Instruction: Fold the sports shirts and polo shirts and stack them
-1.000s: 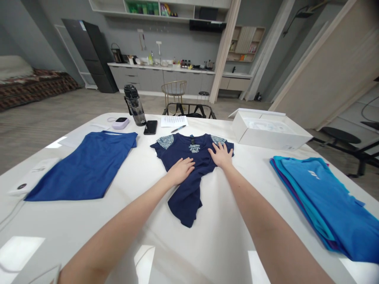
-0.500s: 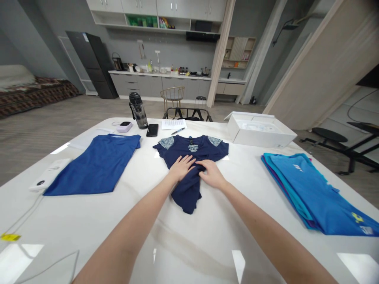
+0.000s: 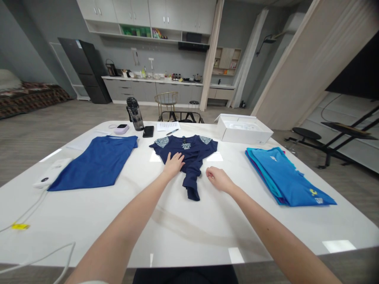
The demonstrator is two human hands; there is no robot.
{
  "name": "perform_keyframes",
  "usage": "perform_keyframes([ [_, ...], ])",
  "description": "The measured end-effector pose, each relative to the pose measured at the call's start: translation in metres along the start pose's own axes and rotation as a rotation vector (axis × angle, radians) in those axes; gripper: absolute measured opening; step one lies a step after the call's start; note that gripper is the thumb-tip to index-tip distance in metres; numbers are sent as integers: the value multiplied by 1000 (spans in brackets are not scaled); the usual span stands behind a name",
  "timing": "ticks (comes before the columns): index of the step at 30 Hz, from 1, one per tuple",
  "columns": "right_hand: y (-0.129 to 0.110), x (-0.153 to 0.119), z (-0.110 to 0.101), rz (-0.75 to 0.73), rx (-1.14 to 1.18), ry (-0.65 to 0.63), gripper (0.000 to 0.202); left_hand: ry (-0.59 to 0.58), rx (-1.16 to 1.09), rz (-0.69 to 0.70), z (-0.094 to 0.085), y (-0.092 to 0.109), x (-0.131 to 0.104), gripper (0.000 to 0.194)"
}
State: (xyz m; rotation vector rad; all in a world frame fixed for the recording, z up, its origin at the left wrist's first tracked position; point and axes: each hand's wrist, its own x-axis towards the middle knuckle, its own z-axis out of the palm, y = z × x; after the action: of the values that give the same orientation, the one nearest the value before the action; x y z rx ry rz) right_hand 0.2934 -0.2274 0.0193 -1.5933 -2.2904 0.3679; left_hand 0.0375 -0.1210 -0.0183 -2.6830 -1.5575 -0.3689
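Observation:
A navy short-sleeved T-shirt [image 3: 194,152] with patterned shoulder patches and a printed chest motif lies in the middle of the table. Its collar faces away from me, while the lower part is bunched into a narrow, wrinkled strip pointing towards me. My left hand [image 3: 174,165] rests on the shirt's left side, fingers stretched out and slightly apart. Just right of the bunched cloth, my right hand [image 3: 218,179] is at the tabletop with its fingers curled in. A small gap separates it from the shirt, and nothing shows in its grip.
On the left lie a blue garment [image 3: 97,163] and a white power strip [image 3: 53,173] with a cable. Folded blue clothes [image 3: 286,175] are stacked at right. A white box [image 3: 244,130], bottle [image 3: 135,114], phone [image 3: 148,131], paper [image 3: 167,126] and pen [image 3: 172,131] stand along the back.
My right hand has come off the shirt and moved right, its fingers curling in. My left hand has shifted slightly left on the cloth. The shirt's lower part now lies narrower and more twisted.

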Motion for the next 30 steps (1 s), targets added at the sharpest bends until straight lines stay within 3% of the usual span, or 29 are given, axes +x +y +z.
perform_keyframes([
  [5, -5, -17, 9, -34, 206, 95, 43, 111, -175, 45, -18, 35, -36, 38],
  [8, -23, -14, 19, -49, 408, 152, 46, 55, -425, -140, -24, 54, -66, 35],
  [12, -45, -6, 29, 113, 579, 158, 33, -94, -957, -364, -20, 71, -94, 45],
  [15, -55, -6, 31, 224, 609, 119, 38, -48, -1215, -440, -19, 87, -101, 49],
  [18, -60, -10, 28, 314, 612, 90, 45, 94, -1322, -376, -26, 106, -103, 47],
  [21, -57, -16, 24, 417, 625, 55, 57, 101, -1575, -190, -35, 123, -105, 52],
  [23, -53, -23, 23, 446, 555, 56, 62, 118, -1781, -230, -36, 128, -107, 56],
  [25, -50, -32, 23, 396, 379, 77, 66, 182, -1886, -403, -33, 129, -108, 54],
  [28, -52, -48, 22, 195, 84, 111, 77, 208, -1782, -639, -25, 124, -111, 47],
  [30, -56, -57, 21, 71, -26, 108, 67, 193, -1621, -664, -20, 120, -115, 43],
])
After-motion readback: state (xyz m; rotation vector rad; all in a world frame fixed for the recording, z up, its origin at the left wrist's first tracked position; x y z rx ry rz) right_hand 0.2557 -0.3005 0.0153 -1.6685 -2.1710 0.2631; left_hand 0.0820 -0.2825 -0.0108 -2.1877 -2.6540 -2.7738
